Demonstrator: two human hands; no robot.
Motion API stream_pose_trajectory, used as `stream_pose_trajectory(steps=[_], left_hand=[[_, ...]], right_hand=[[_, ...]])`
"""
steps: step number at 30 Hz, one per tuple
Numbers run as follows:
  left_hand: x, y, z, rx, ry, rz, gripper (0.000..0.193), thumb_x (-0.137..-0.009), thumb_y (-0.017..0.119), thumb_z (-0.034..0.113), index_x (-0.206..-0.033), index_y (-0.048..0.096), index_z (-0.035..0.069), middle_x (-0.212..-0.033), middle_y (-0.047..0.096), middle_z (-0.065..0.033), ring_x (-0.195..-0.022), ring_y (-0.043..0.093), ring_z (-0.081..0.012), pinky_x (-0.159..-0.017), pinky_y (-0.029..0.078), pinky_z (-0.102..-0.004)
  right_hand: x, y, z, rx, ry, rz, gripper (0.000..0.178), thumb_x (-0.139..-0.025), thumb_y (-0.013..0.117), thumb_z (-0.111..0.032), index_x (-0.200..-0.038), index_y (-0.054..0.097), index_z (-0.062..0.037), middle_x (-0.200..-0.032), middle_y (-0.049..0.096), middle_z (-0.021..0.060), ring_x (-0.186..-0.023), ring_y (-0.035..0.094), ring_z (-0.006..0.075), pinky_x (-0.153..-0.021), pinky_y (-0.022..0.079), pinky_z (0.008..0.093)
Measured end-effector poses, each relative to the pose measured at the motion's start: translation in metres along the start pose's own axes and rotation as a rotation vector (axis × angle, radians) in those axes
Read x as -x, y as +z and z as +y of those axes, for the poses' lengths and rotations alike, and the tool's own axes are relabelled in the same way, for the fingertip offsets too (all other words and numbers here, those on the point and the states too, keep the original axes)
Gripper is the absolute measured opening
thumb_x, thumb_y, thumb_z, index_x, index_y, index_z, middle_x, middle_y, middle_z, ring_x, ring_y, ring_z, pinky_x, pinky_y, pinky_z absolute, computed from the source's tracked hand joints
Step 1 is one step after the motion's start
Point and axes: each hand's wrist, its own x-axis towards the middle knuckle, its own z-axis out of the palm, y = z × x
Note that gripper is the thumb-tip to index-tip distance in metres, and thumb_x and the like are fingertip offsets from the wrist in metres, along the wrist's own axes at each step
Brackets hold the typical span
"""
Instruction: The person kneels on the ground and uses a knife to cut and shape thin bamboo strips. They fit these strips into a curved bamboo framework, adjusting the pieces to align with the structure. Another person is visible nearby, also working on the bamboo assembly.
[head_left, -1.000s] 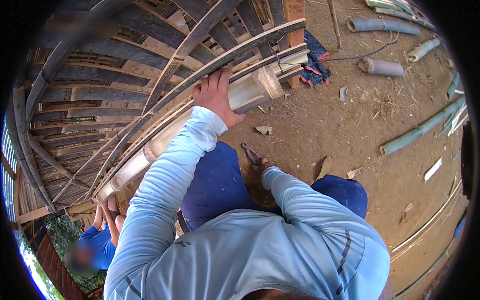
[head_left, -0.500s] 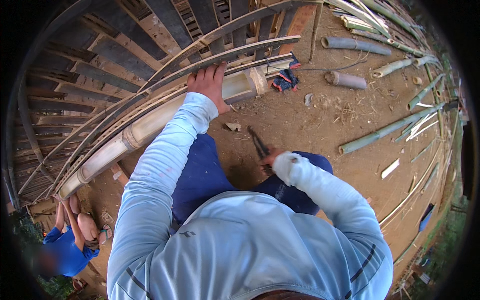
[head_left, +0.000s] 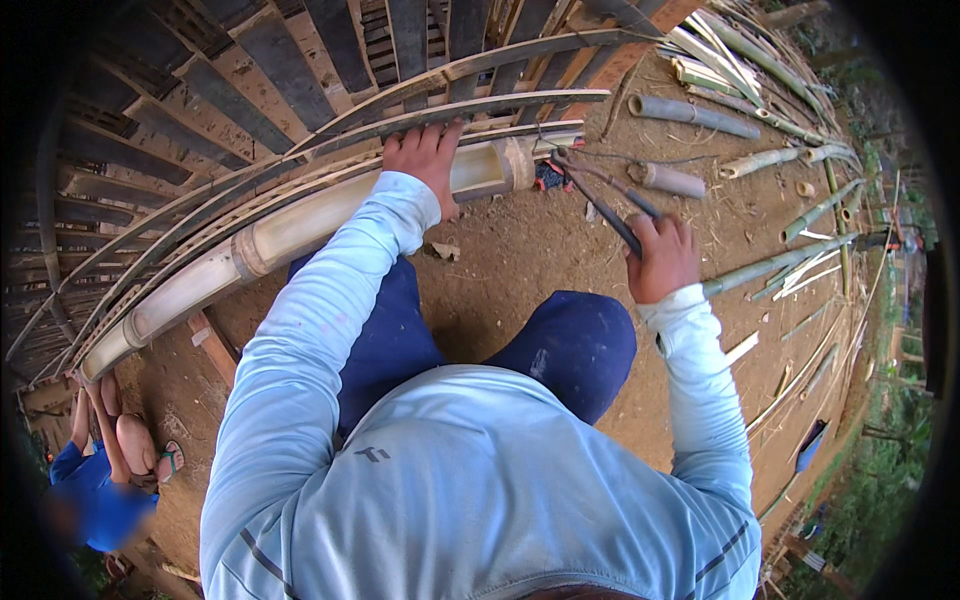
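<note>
A long halved bamboo pole (head_left: 330,212), hollow side up, runs along the slatted bamboo structure. My left hand (head_left: 425,165) lies across its right part, fingers closed over the far edge against the bamboo strips. In my right hand (head_left: 664,258) are the handles of dark long-handled pincers (head_left: 597,197), held somewhat apart. The head of the pincers reaches the right end of the pole, by a dark wire (head_left: 680,160) there. Whether the jaws touch the wire cannot be made out. A dark cloth with red edges (head_left: 550,180) lies under that end.
A person in blue (head_left: 95,490) crouches at the pole's far left end, hands on it. Bamboo pieces (head_left: 692,116) and a short log (head_left: 672,180) lie on the dirt floor at right. A wooden post (head_left: 212,345) stands under the pole.
My right hand has swung from beside my knee forward and to the right, bringing the pincers to the pole's right end, their handles spread. My left hand stays on the pole.
</note>
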Motion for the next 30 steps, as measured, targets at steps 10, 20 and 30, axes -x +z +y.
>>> stream_pose_trajectory(steps=[10, 20, 30], left_hand=[[0.001, -0.001, -0.002, -0.010, 0.016, -0.003, 0.110, -0.048, 0.083, 0.032, -0.141, 0.029, 0.013, -0.130, 0.044, -0.0114, -0.119, 0.043, -0.0295, -0.100, 0.032, -0.0473], [0.003, 0.005, -0.003, 0.023, 0.033, 0.118, 0.095, -0.050, 0.079, 0.023, -0.135, 0.038, 0.012, -0.123, 0.050, -0.0097, -0.114, 0.048, -0.0263, -0.097, 0.034, -0.0475], [0.001, -0.002, -0.005, 0.019, 0.013, -0.020, 0.108, -0.051, 0.083, 0.031, -0.142, 0.028, 0.013, -0.135, 0.041, -0.0114, -0.121, 0.042, -0.0294, -0.101, 0.031, -0.0478]], right_hand=[[-0.041, -0.015, -0.012, 0.426, -0.088, -0.038, 0.029, -0.082, 0.049, -0.016, -0.107, 0.060, -0.0245, -0.105, 0.059, 0.0196, -0.120, 0.044, 0.0344, -0.102, 0.025, 0.0535], [-0.049, -0.020, -0.026, 0.450, -0.027, -0.120, 0.032, -0.082, 0.049, -0.016, -0.111, 0.059, -0.0253, -0.112, 0.058, 0.0208, -0.126, 0.038, 0.0350, -0.105, 0.021, 0.0559], [-0.057, -0.027, -0.061, 0.474, 0.129, -0.344, 0.041, -0.079, 0.057, -0.020, -0.119, 0.054, -0.0272, -0.116, 0.059, 0.0141, -0.126, 0.040, 0.0324, -0.100, 0.026, 0.0593]])
